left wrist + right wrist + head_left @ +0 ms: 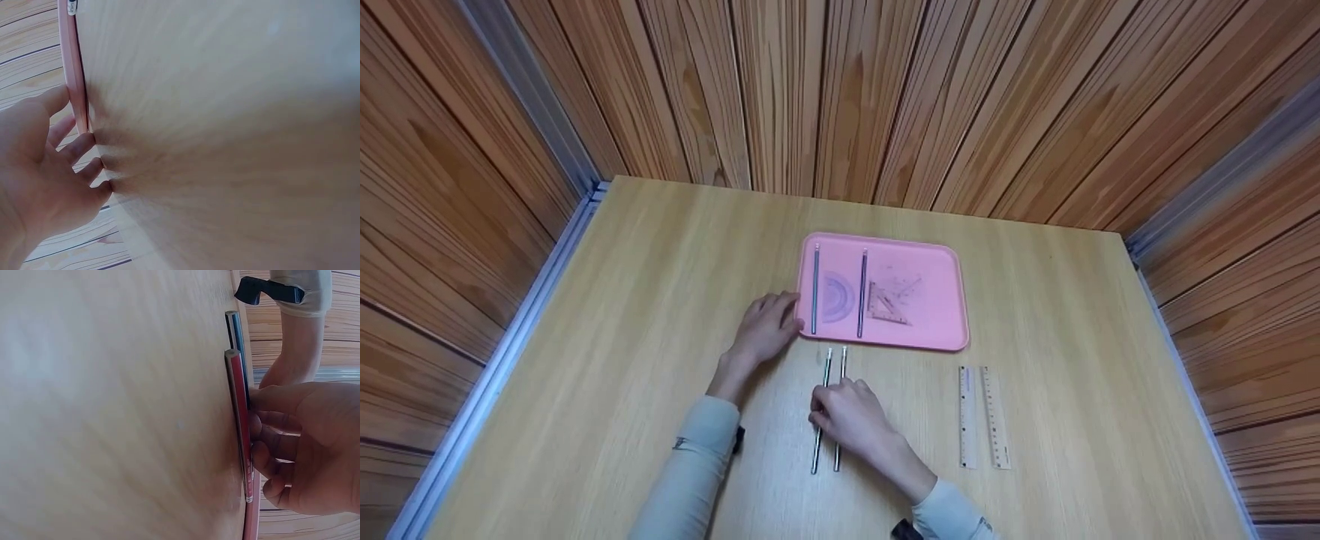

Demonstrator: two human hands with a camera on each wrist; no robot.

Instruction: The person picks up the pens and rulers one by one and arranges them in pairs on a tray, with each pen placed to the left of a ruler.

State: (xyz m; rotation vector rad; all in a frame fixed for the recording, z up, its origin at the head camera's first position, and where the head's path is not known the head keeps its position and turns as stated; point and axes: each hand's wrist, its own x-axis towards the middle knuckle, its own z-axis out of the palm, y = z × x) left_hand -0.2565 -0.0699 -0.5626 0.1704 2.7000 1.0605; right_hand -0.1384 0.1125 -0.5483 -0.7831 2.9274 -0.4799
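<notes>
Two pencils lie side by side on the table in front of the pink tray [941,300]. My right hand [851,416] reaches across the right pencil [837,459] and pinches the left pencil [816,459] near its middle. In the right wrist view, my thumb and curled fingers are at the dark blue pencil [237,334], behind the red pencil [238,388]. My left hand [765,326] is at the tray's near left corner, its thumb touching the rim [73,73] in the left wrist view. Its other fingertips rest on the table.
Inside the tray lie a left pencil [815,292], a clear protractor [838,298], another pencil [862,292] and a transparent set square [887,307]. Right of my right hand are two clear rulers, the left ruler [967,416] and the right ruler [996,416]. Wood-panelled walls [855,97] enclose the table.
</notes>
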